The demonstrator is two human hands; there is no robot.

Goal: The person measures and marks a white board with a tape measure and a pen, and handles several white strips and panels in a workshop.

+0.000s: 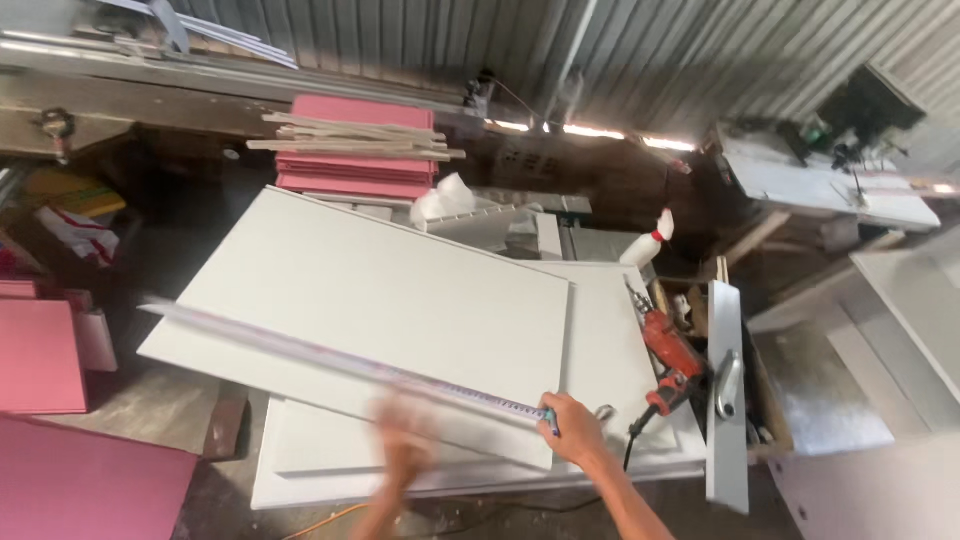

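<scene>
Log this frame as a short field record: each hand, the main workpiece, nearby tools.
right hand: pinches near end of long ruler, lying across the panel
left hand: motion-blurred over panel's near edge; grip unclear
white panel: lies skewed on other white boards
red drill: lies right of panel
glue bottle: behind the drill

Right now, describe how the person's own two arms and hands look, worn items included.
Both arms are bare: no sleeves, gloves, watch or bands show. The right hand appears sharp on a slim bare forearm that enters from the bottom edge. The left hand is only a motion-blurred smear, so I cannot tell whether it wears rings.
</scene>
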